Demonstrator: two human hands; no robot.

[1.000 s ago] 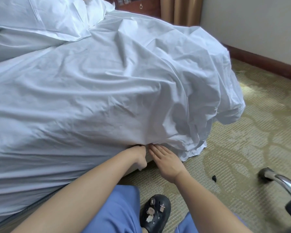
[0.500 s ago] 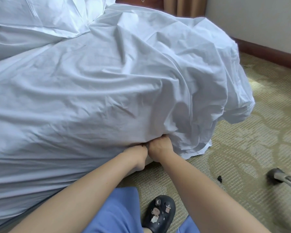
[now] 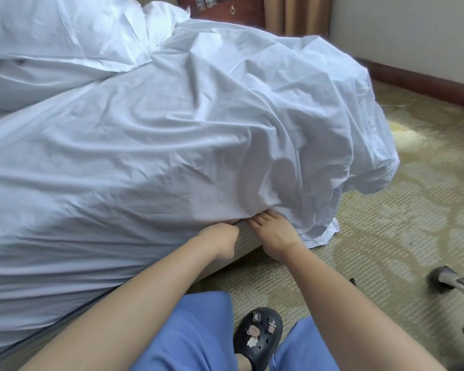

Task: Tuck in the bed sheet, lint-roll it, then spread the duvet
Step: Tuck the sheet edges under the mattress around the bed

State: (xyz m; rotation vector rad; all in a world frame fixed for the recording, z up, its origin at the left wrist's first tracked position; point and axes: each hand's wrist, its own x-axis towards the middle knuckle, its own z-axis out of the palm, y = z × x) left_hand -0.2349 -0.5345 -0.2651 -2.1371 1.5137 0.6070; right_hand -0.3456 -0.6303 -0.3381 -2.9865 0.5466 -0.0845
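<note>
From the head view we judge that we are in the first step, tucking: the bed sheet is drawn over the mattress and already runs under it along the near edge toward 8 o'clock, while the stretch toward 3 o'clock hangs loose to the carpet in a bunched fold. Our left hand sits at the seam where the sheet meets the bed base; its fingertips are hidden at the cloth, so we cannot tell whether they are curled on it or simply pushed in. Our right hand lies just beside it at 3 o'clock, fingers straight and together, pressing flat against the base with the tips sliding under the sheet's edge. The corner remains to be tucked; we see no lint roller, so rolling and spreading the duvet look undone. The sheet is white, thin and heavily creased, ballooning over the corner at 1 o'clock. Pillows rest at 11 o'clock.
</note>
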